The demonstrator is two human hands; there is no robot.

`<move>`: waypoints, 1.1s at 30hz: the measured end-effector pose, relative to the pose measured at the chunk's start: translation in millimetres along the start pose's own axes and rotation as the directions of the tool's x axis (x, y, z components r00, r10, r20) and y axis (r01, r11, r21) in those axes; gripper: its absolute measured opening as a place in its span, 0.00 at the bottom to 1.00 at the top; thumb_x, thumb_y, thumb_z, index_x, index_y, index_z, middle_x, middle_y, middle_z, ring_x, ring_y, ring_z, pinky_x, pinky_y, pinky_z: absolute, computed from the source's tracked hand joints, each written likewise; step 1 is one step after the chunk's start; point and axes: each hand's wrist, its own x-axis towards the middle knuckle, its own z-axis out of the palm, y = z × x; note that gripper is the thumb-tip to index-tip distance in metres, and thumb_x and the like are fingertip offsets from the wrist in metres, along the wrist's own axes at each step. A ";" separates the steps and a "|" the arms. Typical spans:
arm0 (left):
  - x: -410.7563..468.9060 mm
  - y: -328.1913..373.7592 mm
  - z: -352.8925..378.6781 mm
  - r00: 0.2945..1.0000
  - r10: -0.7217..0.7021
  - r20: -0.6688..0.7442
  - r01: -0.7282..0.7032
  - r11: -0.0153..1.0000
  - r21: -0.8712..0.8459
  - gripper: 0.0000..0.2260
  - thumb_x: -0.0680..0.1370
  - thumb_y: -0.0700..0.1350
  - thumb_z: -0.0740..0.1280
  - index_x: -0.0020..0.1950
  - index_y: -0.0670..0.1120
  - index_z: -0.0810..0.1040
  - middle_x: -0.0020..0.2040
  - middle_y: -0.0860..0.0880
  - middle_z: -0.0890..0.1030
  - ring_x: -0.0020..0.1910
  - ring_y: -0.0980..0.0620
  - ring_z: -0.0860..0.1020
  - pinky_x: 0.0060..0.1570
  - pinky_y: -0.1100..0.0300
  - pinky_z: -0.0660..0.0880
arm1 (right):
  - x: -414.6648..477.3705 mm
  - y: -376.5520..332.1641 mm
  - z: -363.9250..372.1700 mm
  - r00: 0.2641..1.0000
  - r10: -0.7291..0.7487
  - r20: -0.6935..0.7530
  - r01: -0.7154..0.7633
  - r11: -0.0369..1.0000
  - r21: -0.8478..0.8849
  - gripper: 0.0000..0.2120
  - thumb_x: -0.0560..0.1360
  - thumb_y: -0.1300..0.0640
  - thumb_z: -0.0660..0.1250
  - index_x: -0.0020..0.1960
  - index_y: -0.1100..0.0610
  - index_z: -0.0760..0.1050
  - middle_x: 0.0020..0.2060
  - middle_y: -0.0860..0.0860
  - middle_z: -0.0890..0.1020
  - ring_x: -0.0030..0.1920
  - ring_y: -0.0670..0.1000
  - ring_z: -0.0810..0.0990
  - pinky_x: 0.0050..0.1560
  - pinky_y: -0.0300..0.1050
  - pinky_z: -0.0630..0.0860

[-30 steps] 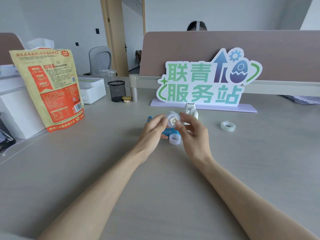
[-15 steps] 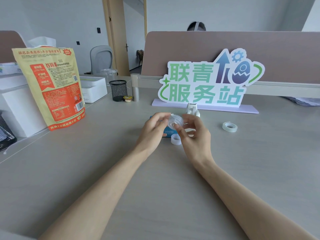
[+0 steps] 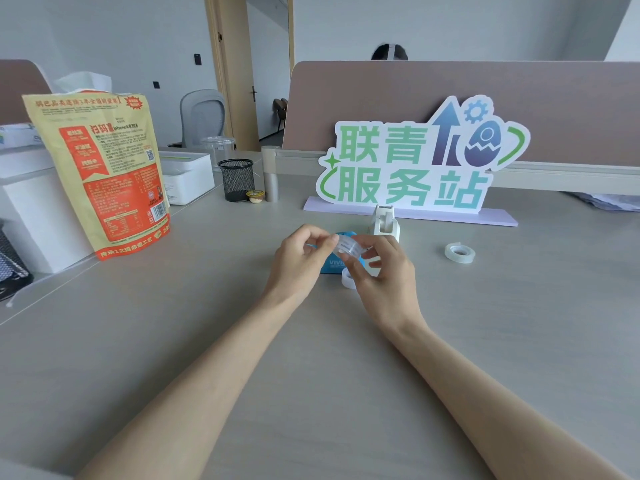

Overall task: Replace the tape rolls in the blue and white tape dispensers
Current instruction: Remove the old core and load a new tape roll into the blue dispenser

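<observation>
**Tape swap under way, neither dispenser loaded yet**

The left hand (image 3: 300, 261) and right hand (image 3: 382, 271) both pinch a clear tape roll (image 3: 347, 248) just above the blue dispenser (image 3: 334, 265) on the desk (image 3: 311, 358). A small roll (image 3: 347, 279) lies beside the blue one; another roll (image 3: 459, 252) lies well apart to the right. The white dispenser (image 3: 384, 225) stands behind. By the look of it, fitting both rolls remains.
</observation>
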 end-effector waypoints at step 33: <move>28.0 -23.5 4.6 0.932 0.343 -0.113 -0.271 0.871 0.410 0.03 0.77 0.45 0.65 0.46 0.47 0.76 0.37 0.58 0.73 0.45 0.51 0.76 0.43 0.53 0.74 | 42.0 17.8 21.2 0.975 -0.220 0.005 0.217 0.960 -0.177 0.12 0.77 0.66 0.64 0.59 0.57 0.76 0.49 0.47 0.78 0.53 0.52 0.74 0.49 0.36 0.66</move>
